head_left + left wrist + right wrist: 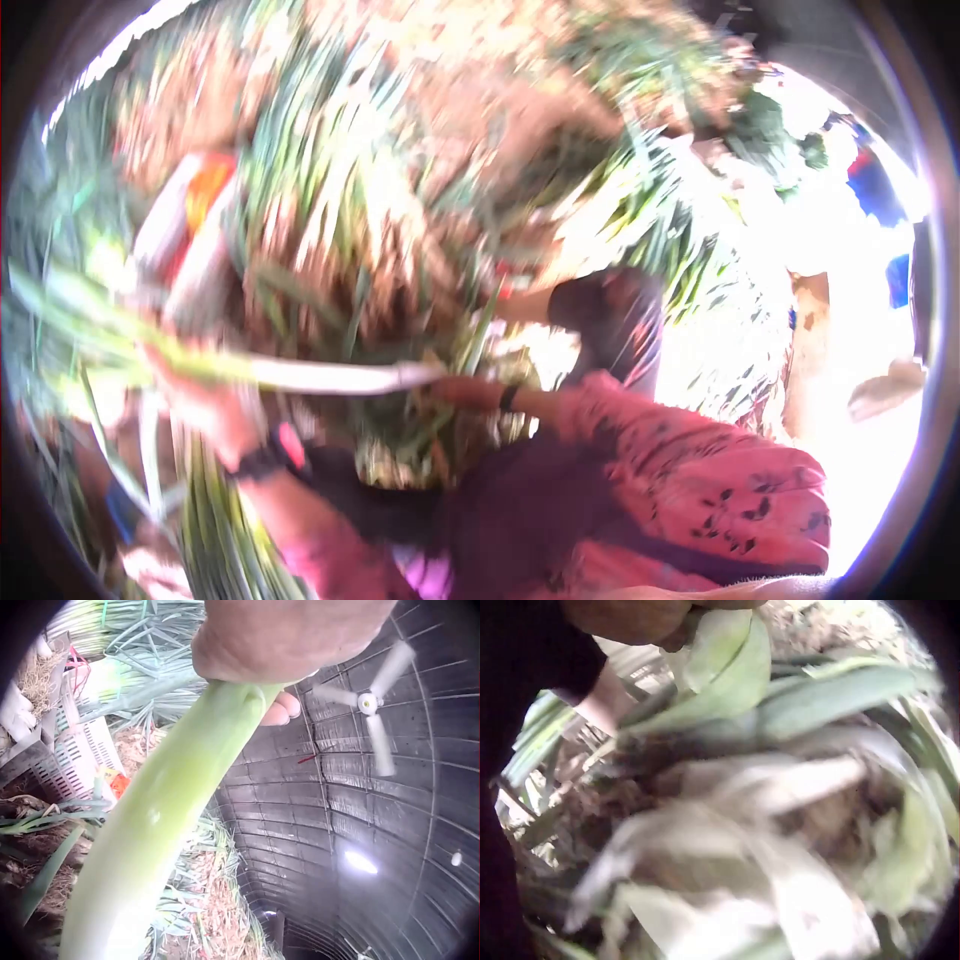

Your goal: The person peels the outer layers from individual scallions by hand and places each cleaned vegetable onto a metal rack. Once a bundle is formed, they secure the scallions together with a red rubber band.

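One pink sleeve (740,490) nearest, printed with dark marks, next to dark purple cloth (530,510). Wears a watch (258,462) on the left arm and a black band (508,398) on the right. Grips a leek (330,376) in the left hand (205,400), fingertips (281,711) showing past its edge; holds it crosswise in front of the body, green leaves to the left, white end to the right. Has the right hand (450,391) at that white end; cannot tell whether grasping or loose there (blurred from above, cut off at the top in the right wrist view). Just below that hand, a pale green leaf (731,675), then blurred whitish strips (795,877). Farther off, a white basket (75,761) near something orange (118,785). Beyond, piled leeks (330,160). Farthest, overhead, a ceiling fan (367,703) and a bright lamp (361,862) under a dark, ribbed roof (405,817).
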Available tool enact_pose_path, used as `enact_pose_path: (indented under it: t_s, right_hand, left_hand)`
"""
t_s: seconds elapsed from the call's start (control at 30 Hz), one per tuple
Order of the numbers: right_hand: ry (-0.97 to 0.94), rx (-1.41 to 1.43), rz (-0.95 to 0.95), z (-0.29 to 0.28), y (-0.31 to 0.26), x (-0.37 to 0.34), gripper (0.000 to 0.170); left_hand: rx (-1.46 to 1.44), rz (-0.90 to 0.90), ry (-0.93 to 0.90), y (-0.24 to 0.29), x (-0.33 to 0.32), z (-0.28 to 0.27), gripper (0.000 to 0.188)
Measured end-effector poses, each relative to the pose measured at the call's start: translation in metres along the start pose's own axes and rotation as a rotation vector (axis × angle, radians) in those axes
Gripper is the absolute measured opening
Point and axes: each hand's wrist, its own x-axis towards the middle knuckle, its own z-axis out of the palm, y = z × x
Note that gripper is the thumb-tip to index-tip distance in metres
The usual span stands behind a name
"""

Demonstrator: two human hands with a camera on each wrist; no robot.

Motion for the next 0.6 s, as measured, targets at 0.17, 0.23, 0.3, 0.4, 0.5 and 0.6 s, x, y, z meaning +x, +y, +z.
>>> enact_pose_path:
  t_s: [0.17,0.23,0.3,0.4,0.5,0.6]
  right_hand:
    - [0.034,-0.254,0.029,0.002,0.046,0.009,0.033]
    - [0.216,0.115,0.360,0.012,0.054,0.009,0.032]
    - [0.097,-0.070,0.211,0.011,0.081,0.004,0.034]
    - [-0.044,-0.153,0.088,0.018,0.114,0.000,0.037]
    - [-0.049,0.000,0.152,0.023,0.118,0.001,0.039]
    - [-0.039,0.020,0.183,0.022,0.110,0.001,0.039]
  left_hand:
    - [-0.055,0.054,0.077,-0.010,-0.034,0.048,0.031]
    - [-0.023,0.075,0.017,-0.001,-0.059,0.070,0.030]
    - [0.007,0.049,0.069,0.002,-0.076,0.083,0.031]
    - [0.016,0.041,0.056,0.010,-0.086,0.087,0.032]
    - [0.006,-0.005,0.009,0.033,-0.105,0.097,0.030]
    - [0.052,0.040,0.014,0.043,-0.120,0.103,0.029]
